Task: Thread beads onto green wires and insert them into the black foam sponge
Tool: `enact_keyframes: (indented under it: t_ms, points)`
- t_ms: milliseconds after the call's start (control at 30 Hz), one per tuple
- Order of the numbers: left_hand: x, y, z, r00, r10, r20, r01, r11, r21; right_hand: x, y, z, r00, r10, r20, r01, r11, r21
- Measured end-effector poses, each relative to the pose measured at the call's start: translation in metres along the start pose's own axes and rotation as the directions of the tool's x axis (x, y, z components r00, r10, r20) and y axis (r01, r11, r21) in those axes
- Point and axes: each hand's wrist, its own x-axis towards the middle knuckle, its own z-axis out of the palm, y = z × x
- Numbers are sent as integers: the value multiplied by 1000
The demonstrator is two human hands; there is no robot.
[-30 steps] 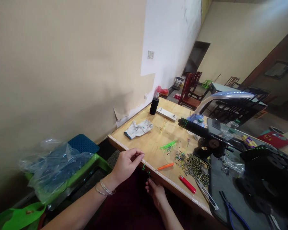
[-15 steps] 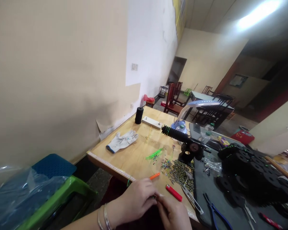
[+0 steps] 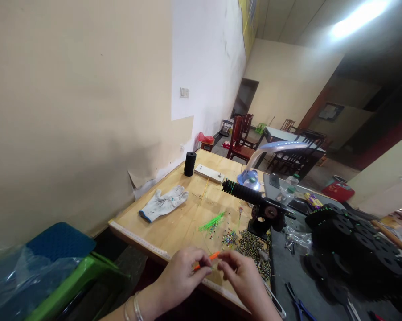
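My left hand, with bracelets at the wrist, is at the table's front edge, thumb and forefinger curled together. Facing it, a small gap away, is my right hand, fingers bent into a pinch. Whatever is in their fingertips is too fine to make out. Behind the fingers shows an orange slim tool, partly covered by the left hand. Past the hands are green thin strands, a scatter of small coloured beads and a heap of dark and brassy small parts.
A black clamp stand with a ridged roller rises at centre right. A white glove, a black cylinder and a blue lamp are on the table. Blue-handled pliers and black rollers lie on the grey mat at right.
My hands, together before, have moved apart and upward over the table edge. They now partly cover the orange tool and hide the red lighter. The view has shifted slightly.
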Motion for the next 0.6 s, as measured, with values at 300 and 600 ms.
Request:
enact_keyframes:
  t_ms: [300,600]
  points:
    - [10,-21,-6,952,-301,-62,232,835,-499,83,24,21,999,-28,-17,16,867,-498]
    - [14,-21,-8,937,-346,-50,256,776,-577,96,28,38,998,56,-22,-59,833,-551]
